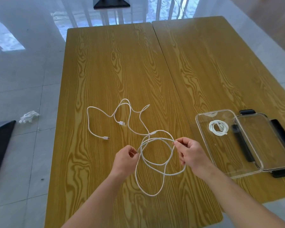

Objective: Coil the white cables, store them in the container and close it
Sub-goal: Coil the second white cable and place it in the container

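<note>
1. Here, both hands hold one white cable (155,163) above the wooden surface (122,63), with several loose loops hanging between them.
2. The left hand (124,159) pinches the cable, its fingers (133,151) curled together on the strand.
3. The right hand (190,153) grips the loops at their right side, fingers clamped on the cable.
4. The rest of that cable trails away across the surface toward the far left, tangled with a second cable (95,125); two plugs (122,123) lie near the middle of the surface.
5. A clear container (202,145) sits open to the right, holding a coil (218,127).
6. Its lid (262,142) lies just beside it, overlapping its right edge, with dark clips.
7. A crumpled white scrap (29,116) lies on the floor to the left.
</note>
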The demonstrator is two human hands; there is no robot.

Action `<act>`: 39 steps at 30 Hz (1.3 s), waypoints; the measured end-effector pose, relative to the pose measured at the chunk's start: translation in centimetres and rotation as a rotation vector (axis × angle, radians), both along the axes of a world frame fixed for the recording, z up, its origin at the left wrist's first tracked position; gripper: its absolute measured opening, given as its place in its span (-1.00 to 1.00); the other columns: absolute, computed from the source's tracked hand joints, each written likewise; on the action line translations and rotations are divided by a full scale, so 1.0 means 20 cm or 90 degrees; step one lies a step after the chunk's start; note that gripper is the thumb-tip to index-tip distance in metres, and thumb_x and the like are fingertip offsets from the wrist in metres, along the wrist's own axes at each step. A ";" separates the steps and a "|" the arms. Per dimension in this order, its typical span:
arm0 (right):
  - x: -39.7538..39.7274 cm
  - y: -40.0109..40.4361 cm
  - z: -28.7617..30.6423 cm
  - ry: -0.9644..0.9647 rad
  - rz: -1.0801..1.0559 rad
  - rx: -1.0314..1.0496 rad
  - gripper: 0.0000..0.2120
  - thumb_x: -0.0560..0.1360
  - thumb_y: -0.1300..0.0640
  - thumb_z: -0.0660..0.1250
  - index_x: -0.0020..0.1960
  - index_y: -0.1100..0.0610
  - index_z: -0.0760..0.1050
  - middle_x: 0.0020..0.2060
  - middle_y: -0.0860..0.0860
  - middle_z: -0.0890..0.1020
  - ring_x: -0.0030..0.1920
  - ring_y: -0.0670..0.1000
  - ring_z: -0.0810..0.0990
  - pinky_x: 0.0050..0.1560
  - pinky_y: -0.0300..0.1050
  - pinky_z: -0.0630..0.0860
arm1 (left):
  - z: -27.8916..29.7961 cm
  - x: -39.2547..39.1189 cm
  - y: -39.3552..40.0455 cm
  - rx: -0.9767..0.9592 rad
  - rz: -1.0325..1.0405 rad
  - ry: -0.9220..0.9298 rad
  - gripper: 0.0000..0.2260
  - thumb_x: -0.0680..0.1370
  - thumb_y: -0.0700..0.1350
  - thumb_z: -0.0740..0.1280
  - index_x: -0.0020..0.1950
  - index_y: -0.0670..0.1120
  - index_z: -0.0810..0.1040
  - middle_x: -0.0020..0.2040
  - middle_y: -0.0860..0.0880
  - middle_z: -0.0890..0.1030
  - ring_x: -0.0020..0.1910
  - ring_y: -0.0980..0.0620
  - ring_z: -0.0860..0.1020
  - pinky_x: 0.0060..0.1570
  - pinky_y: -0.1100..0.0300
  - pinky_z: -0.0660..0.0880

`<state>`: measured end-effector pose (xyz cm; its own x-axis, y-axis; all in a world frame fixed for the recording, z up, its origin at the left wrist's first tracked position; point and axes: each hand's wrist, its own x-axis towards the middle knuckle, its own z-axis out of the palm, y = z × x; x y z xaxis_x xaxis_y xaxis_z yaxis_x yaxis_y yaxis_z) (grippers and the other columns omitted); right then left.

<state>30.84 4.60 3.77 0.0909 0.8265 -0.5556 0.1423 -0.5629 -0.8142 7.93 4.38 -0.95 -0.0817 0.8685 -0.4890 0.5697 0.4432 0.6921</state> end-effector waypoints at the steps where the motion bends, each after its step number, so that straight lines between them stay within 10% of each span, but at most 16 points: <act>1: -0.01 0.01 0.02 0.011 0.003 0.004 -0.86 0.62 0.20 0.29 -0.01 0.26 0.56 -0.51 0.01 0.36 -0.52 -0.03 0.30 -0.51 -0.13 0.38 | 0.01 0.00 0.00 0.003 -0.010 -0.001 -0.96 0.57 -0.11 0.36 -0.06 -0.06 0.53 -0.13 0.03 0.60 -0.17 0.08 0.55 -0.29 0.35 0.48; 9: -0.10 0.01 0.18 0.055 0.039 0.045 -0.86 0.62 0.19 0.29 -0.03 0.22 0.58 -0.54 -0.06 0.31 -0.53 -0.07 0.22 -0.52 -0.16 0.21 | 0.14 0.02 0.02 0.121 -0.071 -0.122 -0.70 0.55 -0.01 0.40 0.28 0.06 0.51 0.15 0.15 0.58 0.14 0.20 0.54 0.16 0.25 0.48; 14: -0.08 0.02 0.25 0.071 -0.011 0.070 -0.86 0.64 0.20 0.25 -0.03 0.20 0.56 -0.52 -0.04 0.31 -0.55 -0.08 0.21 -0.57 -0.21 0.18 | 0.18 0.00 -0.02 0.122 -0.034 -0.197 -0.92 0.60 -0.12 0.34 -0.01 -0.01 0.63 -0.24 0.01 0.65 -0.31 0.10 0.54 -0.23 0.25 0.53; 21: 0.04 0.03 0.34 0.144 -0.162 0.088 -0.85 0.65 0.22 0.21 -0.07 0.17 0.50 -0.52 0.00 0.37 -0.57 -0.08 0.25 -0.61 -0.23 0.21 | 0.22 -0.13 -0.09 0.053 0.205 -0.402 -0.91 0.63 -0.21 0.28 0.02 -0.18 0.58 -0.37 -0.03 0.57 -0.37 0.01 0.52 -0.31 0.19 0.53; 32: -0.08 0.01 0.52 0.272 -0.160 0.152 -0.82 0.64 0.22 0.20 -0.07 0.18 0.54 -0.50 0.01 0.31 -0.56 -0.07 0.22 -0.60 -0.23 0.17 | 0.25 -0.21 -0.08 0.013 0.228 -0.309 -0.83 0.59 -0.25 0.31 0.16 -0.06 0.53 -0.26 -0.10 0.65 -0.32 0.00 0.60 -0.23 0.11 0.59; 39: -0.28 0.01 0.69 0.280 -0.058 0.193 -0.84 0.63 0.24 0.21 -0.06 0.20 0.54 -0.52 0.00 0.33 -0.56 -0.08 0.22 -0.59 -0.22 0.15 | 0.46 -0.21 -0.02 0.210 0.105 -0.171 -0.80 0.62 -0.07 0.30 0.24 0.05 0.52 0.13 0.10 0.59 0.11 0.16 0.57 -0.06 0.39 0.43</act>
<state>25.32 4.76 17.50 -0.0177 0.9552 -0.2954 -0.2878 -0.2878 -0.9134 3.70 3.98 8.33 -0.1394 0.9675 -0.2110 0.2909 0.2437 0.9252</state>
